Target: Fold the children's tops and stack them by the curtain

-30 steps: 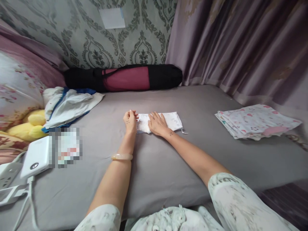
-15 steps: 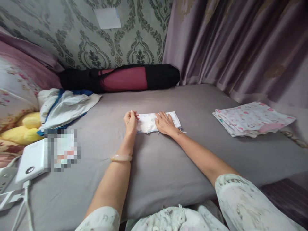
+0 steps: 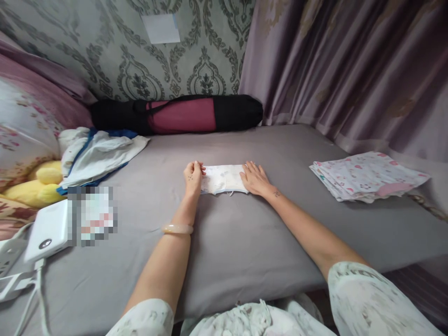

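Observation:
A small folded white cloth (image 3: 224,178) with a faint print, a bluish near edge and a thin white string lies flat on the grey bed sheet (image 3: 252,242). My left hand (image 3: 193,176) is closed at its left end, with the cloth's edge at the curled fingers. Across the right end, my right hand (image 3: 256,178) rests palm down with its fingers stretched out, hiding that end of the cloth.
A stack of printed cloths (image 3: 369,177) lies to the right. On the left are a crumpled white-and-blue cloth (image 3: 105,154), a yellow plush toy (image 3: 35,189) and a white power bank (image 3: 47,231) with cables. A long black-and-maroon bag (image 3: 180,114) lies along the wall.
My right hand has slid right along the folded cloth to its right end, uncovering its middle. My left hand stays closed at the left end. The view has shifted slightly.

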Available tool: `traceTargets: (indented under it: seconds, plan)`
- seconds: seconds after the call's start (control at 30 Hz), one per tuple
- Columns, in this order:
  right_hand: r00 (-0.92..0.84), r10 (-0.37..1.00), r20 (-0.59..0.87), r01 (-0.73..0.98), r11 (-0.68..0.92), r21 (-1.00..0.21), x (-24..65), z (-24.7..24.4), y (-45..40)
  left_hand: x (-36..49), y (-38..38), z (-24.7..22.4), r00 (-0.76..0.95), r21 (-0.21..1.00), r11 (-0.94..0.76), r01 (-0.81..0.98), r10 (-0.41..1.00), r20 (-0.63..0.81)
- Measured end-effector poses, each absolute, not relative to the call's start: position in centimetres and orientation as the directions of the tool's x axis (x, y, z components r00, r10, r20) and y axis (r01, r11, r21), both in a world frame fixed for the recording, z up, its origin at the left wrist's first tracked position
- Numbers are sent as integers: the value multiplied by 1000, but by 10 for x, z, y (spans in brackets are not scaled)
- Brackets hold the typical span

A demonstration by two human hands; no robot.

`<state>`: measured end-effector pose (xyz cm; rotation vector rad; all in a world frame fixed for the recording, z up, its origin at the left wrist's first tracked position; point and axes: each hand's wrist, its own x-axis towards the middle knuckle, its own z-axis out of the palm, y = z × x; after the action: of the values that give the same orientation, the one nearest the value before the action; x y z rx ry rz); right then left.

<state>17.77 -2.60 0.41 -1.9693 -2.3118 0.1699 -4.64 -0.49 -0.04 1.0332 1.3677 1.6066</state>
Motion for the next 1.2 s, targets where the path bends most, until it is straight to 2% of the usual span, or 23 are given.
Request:
traceTargets:
  seconds: [0.3,0.4,0.5,0.53,0.6,0.73,1.03,1.13,1.2]
  plan:
    - [-146,989,-17,978,141,-153,178,-1,-22,-49,-3,-3,-358,989,-149,16,922,144]
    - [-165,986,-26,974,159,-160,179,5,-25,-47,-5,-6,-293,932,-231,278,904,311]
    - [-196,981,8,969,195,-152,178,9,-32,-34,-14,-6,69,698,-409,588,885,461]
    - [-204,979,16,968,204,-148,177,9,-34,-28,-19,-6,195,612,-460,643,872,450]
    - [-210,978,16,968,210,-140,175,9,-38,-17,-28,-5,335,477,-494,727,862,382]
    - [-200,980,21,972,201,-125,172,5,-40,-6,-37,-6,354,338,-422,841,902,246]
    - [-189,981,31,972,192,-138,171,4,-42,-10,-33,-6,359,289,-371,882,928,97]
    - [-198,980,-16,958,190,-217,174,6,-37,-11,-32,-2,359,296,-357,886,932,48]
    - [-212,975,-68,929,179,-324,180,10,-30,-12,-29,0,357,343,-349,872,933,41]
